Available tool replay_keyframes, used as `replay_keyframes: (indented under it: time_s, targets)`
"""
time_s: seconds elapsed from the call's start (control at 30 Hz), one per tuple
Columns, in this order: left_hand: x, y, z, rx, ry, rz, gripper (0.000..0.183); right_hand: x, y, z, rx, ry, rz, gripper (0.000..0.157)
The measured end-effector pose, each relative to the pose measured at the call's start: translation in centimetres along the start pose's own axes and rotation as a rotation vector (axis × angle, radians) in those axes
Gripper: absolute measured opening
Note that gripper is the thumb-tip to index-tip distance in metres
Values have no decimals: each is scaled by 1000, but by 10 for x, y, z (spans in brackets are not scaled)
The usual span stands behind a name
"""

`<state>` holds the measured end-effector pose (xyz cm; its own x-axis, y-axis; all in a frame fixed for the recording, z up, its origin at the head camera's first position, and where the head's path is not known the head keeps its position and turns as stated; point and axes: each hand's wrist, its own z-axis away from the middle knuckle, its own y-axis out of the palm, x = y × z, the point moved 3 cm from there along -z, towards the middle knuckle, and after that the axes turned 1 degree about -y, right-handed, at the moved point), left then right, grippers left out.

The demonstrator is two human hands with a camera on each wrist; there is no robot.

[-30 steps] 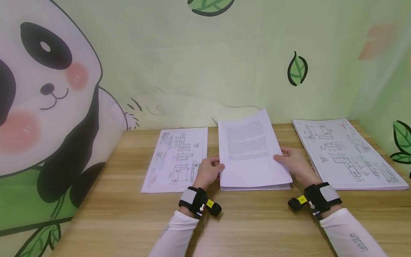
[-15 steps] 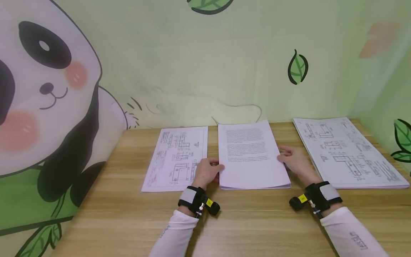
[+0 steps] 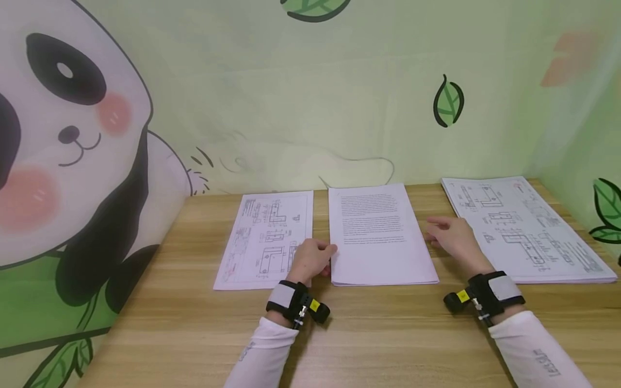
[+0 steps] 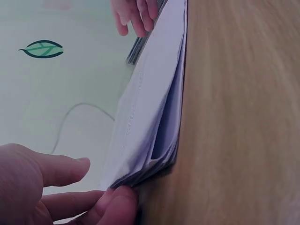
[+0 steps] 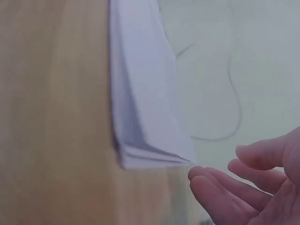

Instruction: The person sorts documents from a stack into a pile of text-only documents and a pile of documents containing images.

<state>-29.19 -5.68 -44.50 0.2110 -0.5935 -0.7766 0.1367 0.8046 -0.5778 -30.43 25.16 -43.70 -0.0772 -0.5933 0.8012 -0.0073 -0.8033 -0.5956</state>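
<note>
A stack of printed paper (image 3: 373, 258) lies at the middle of the table, its top sheet covered with text lines. At its left edge is my left hand (image 3: 311, 260); in the left wrist view the fingers (image 4: 123, 204) touch the stack's side while the thumb stands off it. My right hand (image 3: 453, 240) is just off the stack's right edge, fingers loosely spread and holding nothing. In the right wrist view a gap shows between the fingertips (image 5: 201, 185) and the paper stack (image 5: 150, 103), whose upper sheets bulge slightly apart.
A sheet with technical drawings (image 3: 242, 242) lies to the left, partly behind my left hand. On the right is a thicker stack of drawings (image 3: 529, 231). The wooden table (image 3: 368, 334) meets a printed wall cloth (image 3: 339, 108) at the back.
The text stack's raised top sheets have come down flat onto the rest. My right hand has let go and moved slightly right; the left hand has stayed at the left edge.
</note>
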Motion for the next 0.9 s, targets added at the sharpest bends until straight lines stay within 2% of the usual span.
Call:
replay_keyframes:
  time_s: [0.2,0.33,0.53,0.7,0.9]
  targets:
    - [-2,-3,-2,-17,-4,-24,38,5,-27,9,-94,-98,141,49]
    - [-7,-4,1,-10,12,10,39,6,-47,14,-144,-109,176,52]
    - [-20,-4,10,-7,60,42,40,-11,-81,17,-143,-115,224,60]
    - [-24,-4,12,-17,96,57,40,-34,-109,19,-129,-34,240,76]
    - [-29,-2,16,-12,113,74,37,-71,-135,22,-135,125,223,88]
